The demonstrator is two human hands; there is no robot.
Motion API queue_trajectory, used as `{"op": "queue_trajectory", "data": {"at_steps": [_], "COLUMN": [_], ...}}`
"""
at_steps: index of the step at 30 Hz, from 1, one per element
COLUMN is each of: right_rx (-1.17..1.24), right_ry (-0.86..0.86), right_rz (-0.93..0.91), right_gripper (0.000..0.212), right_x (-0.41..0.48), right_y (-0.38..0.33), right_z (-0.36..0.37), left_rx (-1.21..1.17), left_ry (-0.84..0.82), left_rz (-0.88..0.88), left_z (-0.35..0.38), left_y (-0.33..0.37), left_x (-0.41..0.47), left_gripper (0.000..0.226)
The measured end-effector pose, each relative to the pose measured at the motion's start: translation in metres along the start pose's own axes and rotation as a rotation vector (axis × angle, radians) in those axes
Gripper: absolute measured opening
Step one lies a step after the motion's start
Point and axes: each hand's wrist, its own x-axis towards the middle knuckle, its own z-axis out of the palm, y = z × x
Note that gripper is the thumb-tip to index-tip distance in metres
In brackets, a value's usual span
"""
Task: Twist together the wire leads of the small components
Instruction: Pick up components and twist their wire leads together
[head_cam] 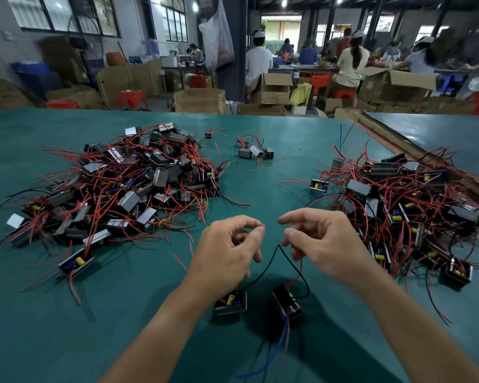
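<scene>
left component (pixel 231 302), right component (pixel 286 303): nearest, on green surface (pixel 67 313). black leads (pixel 278 248) peak between hands. left hand (pixel 227 252) grip pinches red lead (pixel 254 228); right hand (pixel 321 244) grip pinches second red lead (pixel 300 268). beyond: left heap (pixel 136 183), right heap (pixel 398 203).

Two black components sit side by side; the left component (pixel 231 302) shows a yellow capacitor; the right component (pixel 286 302) trails blue and red wires; their black leads (pixel 279 246) meet at one peak; left hand (pixel 227 250) and right hand (pixel 324 241) each pinch a red lead (pixel 300 268).
</scene>
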Motion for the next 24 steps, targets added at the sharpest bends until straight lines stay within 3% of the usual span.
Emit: {"op": "queue_trajectory", "data": {"at_steps": [7,15,24], "right_rx": [0.028,0.050,-0.057], "right_ry": [-0.069,-0.147,-0.255], "right_rz": [0.051,0.125,0.047], "right_gripper": [0.018,0.011,0.011], "right_x": [-0.003,-0.005,-0.006], "right_y": [-0.008,-0.011,-0.006], "right_z": [0.000,0.000,-0.002], "left_rx": [-0.110,-0.160,-0.239], "left_ry": [-0.031,-0.094,-0.084], "left_rz": [-0.031,-0.076,-0.027], "left_z": [-0.003,0.002,0.005], "left_y": [0.010,0.013,0.007], "left_x": [-0.002,-0.003,-0.003], "left_gripper": [0.020,0.007,0.011]}}
